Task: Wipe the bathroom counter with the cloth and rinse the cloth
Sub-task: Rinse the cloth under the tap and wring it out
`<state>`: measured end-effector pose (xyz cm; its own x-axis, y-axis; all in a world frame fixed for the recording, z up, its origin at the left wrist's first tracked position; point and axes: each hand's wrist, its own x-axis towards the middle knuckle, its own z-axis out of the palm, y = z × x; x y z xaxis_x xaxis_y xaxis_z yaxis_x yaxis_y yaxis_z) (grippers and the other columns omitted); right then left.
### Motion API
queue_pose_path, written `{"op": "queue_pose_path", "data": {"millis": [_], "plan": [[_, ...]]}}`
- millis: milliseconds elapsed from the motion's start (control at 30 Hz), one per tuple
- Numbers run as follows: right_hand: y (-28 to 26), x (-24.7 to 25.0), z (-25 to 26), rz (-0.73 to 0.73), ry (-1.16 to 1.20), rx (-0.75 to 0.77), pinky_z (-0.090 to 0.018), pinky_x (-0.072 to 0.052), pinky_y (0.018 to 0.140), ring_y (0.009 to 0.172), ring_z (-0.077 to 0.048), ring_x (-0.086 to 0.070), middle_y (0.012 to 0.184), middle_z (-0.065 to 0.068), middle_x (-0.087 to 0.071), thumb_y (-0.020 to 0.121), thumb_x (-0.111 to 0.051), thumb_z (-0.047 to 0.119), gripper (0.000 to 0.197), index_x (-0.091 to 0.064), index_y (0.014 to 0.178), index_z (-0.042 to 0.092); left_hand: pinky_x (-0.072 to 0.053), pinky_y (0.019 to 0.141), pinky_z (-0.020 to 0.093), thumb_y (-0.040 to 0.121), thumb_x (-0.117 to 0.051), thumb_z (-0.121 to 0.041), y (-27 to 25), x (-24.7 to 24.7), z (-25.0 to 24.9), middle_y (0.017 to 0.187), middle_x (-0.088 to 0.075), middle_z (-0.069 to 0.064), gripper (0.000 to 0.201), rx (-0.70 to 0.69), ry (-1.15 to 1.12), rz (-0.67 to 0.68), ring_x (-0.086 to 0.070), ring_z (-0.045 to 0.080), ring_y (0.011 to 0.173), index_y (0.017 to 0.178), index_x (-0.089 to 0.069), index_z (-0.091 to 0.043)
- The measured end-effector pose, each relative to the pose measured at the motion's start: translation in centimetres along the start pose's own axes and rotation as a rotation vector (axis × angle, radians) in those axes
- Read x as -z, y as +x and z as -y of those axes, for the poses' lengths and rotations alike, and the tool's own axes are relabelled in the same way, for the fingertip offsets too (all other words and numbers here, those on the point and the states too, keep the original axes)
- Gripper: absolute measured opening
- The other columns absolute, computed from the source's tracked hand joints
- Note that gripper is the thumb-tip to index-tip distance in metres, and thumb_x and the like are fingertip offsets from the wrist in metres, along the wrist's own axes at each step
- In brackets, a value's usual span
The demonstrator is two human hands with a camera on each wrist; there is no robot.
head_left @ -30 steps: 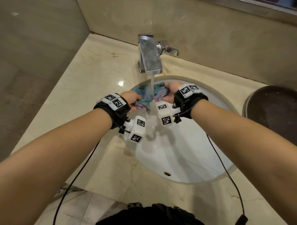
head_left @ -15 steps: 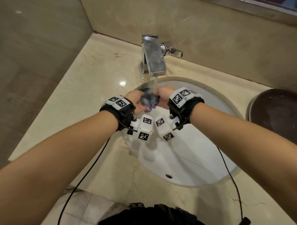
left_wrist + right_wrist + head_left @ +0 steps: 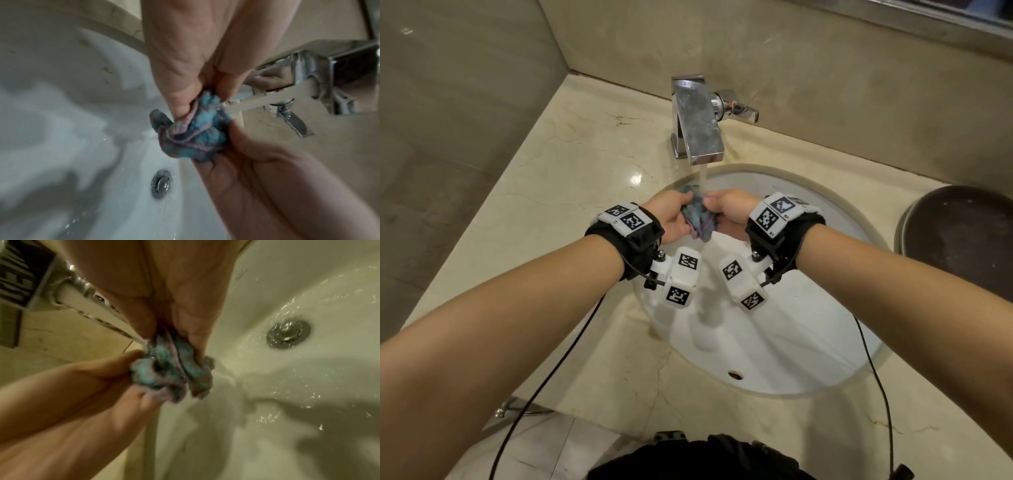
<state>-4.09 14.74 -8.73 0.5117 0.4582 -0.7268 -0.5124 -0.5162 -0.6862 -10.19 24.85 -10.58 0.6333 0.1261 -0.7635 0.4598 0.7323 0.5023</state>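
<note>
A blue and lilac cloth (image 3: pixel 698 219) is bunched into a wad over the white sink (image 3: pixel 808 359), right under the stream running from the chrome tap (image 3: pixel 697 120). My left hand (image 3: pixel 671 216) grips its left side and my right hand (image 3: pixel 727 210) grips its right side, the two pressed close together. In the left wrist view the cloth (image 3: pixel 193 134) is pinched between my left hand's fingers (image 3: pixel 185 91) above and the right hand (image 3: pixel 257 162) below. In the right wrist view the wet cloth (image 3: pixel 170 369) hangs from my right hand's fingers (image 3: pixel 193 324), with my left hand (image 3: pixel 102 374) holding its other end.
The beige marble counter (image 3: pixel 571 164) surrounds the sink, with a wall corner at the back left. A dark round tray (image 3: pixel 962 236) lies on the counter at the right. The drain (image 3: pixel 161 183) sits below the hands. The tap handle (image 3: pixel 736 109) points right.
My hands have come together, crumpling the spread cloth into a tight wad under the running water.
</note>
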Motion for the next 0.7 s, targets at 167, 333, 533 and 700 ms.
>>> {"op": "queue_pose_path", "data": {"millis": [167, 333, 533, 700], "plan": [[0.5, 1.0, 0.3, -0.084, -0.038, -0.02, -0.048, -0.041, 0.105, 0.123, -0.041, -0.05, 0.135, -0.03, -0.048, 0.097, -0.04, 0.002, 0.034, -0.046, 0.129, -0.011, -0.047, 0.089, 0.038, 0.101, -0.027, -0.015, -0.9, -1.6, 0.0, 0.096, -0.06, 0.012, 0.03, 0.026, 0.078, 0.131, -0.058, 0.022, 0.09, 0.1, -0.055, -0.006], [-1.0, 0.5, -0.6, 0.069, 0.085, 0.034, -0.03, -0.055, 0.077, 0.129, -0.047, -0.041, 0.138, -0.037, -0.039, 0.099, -0.033, -0.001, 0.038, -0.036, 0.133, -0.017, -0.043, 0.101, 0.038, 0.101, -0.031, -0.017, -0.1, -0.2, 0.4, 0.09, -0.064, 0.011, 0.032, -0.004, 0.021, 0.07, -0.061, 0.021, 0.087, 0.104, -0.058, -0.001], [0.2, 1.4, 0.1, -0.062, 0.044, 0.039, -0.034, -0.053, 0.07, 0.086, -0.033, -0.061, 0.106, -0.025, -0.064, 0.1, -0.036, 0.004, 0.028, -0.053, 0.118, -0.007, -0.044, 0.094, 0.039, 0.102, -0.025, -0.017, -0.7, -1.6, 0.5, 0.096, -0.06, 0.011, 0.034, -0.008, 0.033, 0.151, -0.058, 0.022, 0.089, 0.118, -0.053, -0.006], [-0.8, 1.3, -0.6, 0.077, 0.076, 0.014, -0.034, -0.053, 0.071, 0.09, -0.031, -0.066, 0.108, -0.027, -0.061, 0.1, -0.032, 0.004, 0.034, -0.046, 0.13, -0.007, -0.056, 0.065, 0.034, 0.101, -0.032, -0.021, 0.4, 0.5, 0.3, 0.119, -0.061, 0.013, 0.036, -0.062, 0.064, -0.027, -0.062, 0.023, 0.094, 0.128, -0.048, -0.005]]}}
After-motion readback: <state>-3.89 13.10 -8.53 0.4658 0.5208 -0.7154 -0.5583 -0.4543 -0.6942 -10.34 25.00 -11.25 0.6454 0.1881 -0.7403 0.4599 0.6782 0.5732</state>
